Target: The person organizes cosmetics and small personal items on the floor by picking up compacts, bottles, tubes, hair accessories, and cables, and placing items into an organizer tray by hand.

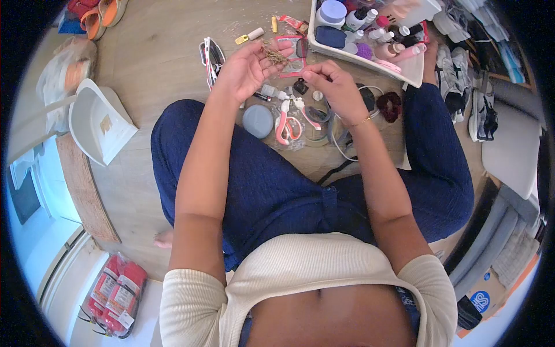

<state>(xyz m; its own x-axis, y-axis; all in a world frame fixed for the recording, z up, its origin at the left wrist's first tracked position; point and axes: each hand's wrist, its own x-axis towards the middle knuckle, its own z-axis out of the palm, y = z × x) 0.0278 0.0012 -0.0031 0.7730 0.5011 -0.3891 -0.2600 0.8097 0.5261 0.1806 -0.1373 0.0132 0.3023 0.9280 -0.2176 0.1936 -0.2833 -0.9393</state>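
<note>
My left hand (245,70) is turned palm up with its fingers partly curled. A tangled gold-brown bunch of thin pieces (275,56) rests on those fingers; its exact kind is too small to tell. To the right, my right hand (338,89) is closed in a pinch, and whatever lies between its fingertips cannot be made out. Behind both hands lies a flat pink-edged pack (296,65). Below them on the floor are pink-and-white scissors-like handles (282,124), a round blue-grey container (258,121), a small black item (300,87) and a small white bottle (269,91).
A white tray (370,62) full of bottles stands at the back right. A dark red scrunchie (389,107) and a white cable (341,147) lie beside my right wrist. Shoes (454,78) line the right side. A white plastic basin (98,124) is at left.
</note>
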